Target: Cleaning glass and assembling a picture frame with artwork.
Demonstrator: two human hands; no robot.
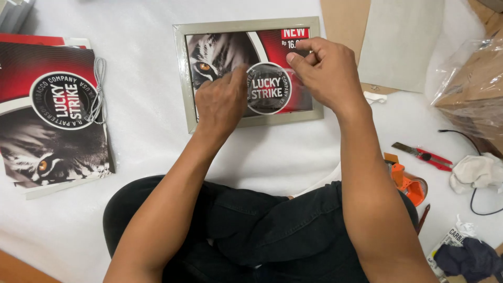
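A silver picture frame (182, 73) lies flat on white foam sheeting in front of my crossed legs. It holds a red, black and white poster with a tiger's eye and a round emblem. My left hand (220, 102) presses down on the poster's middle, thumb stretched toward the emblem. My right hand (325, 71) hovers over the frame's right part, fingers pinched together at the upper right of the poster; whether it grips a thin film or an edge I cannot tell.
A stack of the same posters (52, 115) lies at left with a grey cord (98, 89) on it. At right are a red utility knife (425, 155), an orange tape dispenser (406, 183), a white rag (474, 172), cardboard sheets (401, 39) and a plastic-wrapped box (471, 86).
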